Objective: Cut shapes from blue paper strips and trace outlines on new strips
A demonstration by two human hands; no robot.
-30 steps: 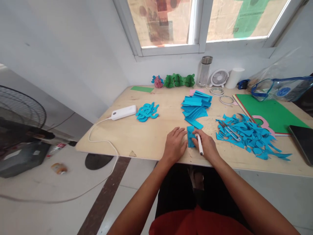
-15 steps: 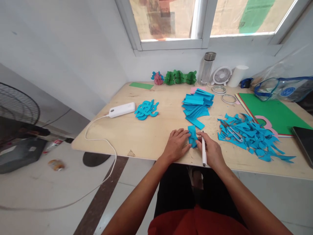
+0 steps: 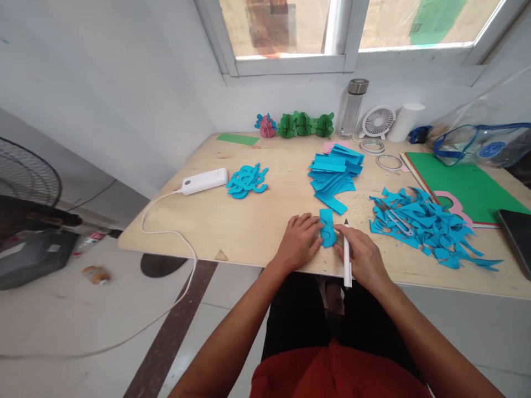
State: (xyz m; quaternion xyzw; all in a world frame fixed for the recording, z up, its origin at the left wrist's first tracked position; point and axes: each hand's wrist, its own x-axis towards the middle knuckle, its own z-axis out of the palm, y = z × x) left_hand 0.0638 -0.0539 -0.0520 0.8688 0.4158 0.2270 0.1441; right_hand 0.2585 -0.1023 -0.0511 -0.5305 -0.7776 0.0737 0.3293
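Your workspace is evenly daylit from the bright, overexposed window (image 3: pixel 274 30); shadows are soft, and wide-angle distortion bends the edges.

The place looked like a small indoor craft workspace, with a wooden table (image 3: pixel 249 221) below a window (image 3: pixel 282 30) at upper centre, blue paper scraps (image 3: pixel 431 226) at right and tape rolls (image 3: pixel 373 146) at upper right.
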